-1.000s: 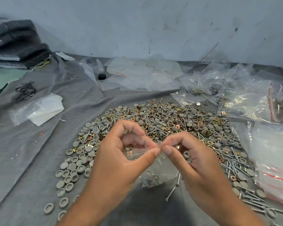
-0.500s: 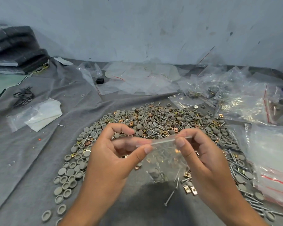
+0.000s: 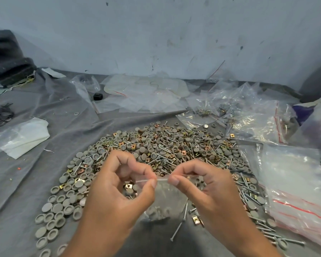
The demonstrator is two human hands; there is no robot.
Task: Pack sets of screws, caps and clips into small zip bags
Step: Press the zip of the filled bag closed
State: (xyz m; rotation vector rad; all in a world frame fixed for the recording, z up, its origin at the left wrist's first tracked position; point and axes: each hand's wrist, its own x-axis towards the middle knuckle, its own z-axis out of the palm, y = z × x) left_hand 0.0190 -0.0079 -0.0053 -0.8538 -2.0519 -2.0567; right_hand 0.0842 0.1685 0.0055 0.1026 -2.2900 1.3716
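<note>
Head view, only view. Left hand (image 3: 117, 193) and right hand (image 3: 209, 191) are both raised over the surface (image 3: 35, 182), which is covered with grey cloth. Between them hangs a small clear zip bag (image 3: 163, 197), held at its top strip. Left fingers (image 3: 152, 183) narrow, thumb and forefinger pinching the strip near its middle; the other fingers are curled above. Right fingers (image 3: 173, 180) likewise narrow, pinching the same strip just beside the left pinch, thumb tips almost touching. The bag hangs down between the wrists; grey caps show through at its bottom, other contents too blurred to tell.

Behind and around the hands lies a big pile of parts (image 3: 165, 145): grey round caps (image 3: 57, 208) spread out at the left, brass-coloured clips (image 3: 196, 218) mixed in, long silver screws (image 3: 177, 230) scattered at the right and below the bag.

At the right, a stack of empty zip bags with red lines (image 3: 293, 191), partly over the screws. Back right, a heap of crumpled clear bags (image 3: 248, 112) with some parts inside. Back centre, flat clear plastic sheets (image 3: 146, 93) and a small black object (image 3: 98, 96) beside them. At the left, a plastic bag with white paper (image 3: 24, 138), and black wires (image 3: 0, 115) near the edge. Dark folded fabric (image 3: 6, 58) far left against the wall (image 3: 156, 34).
</note>
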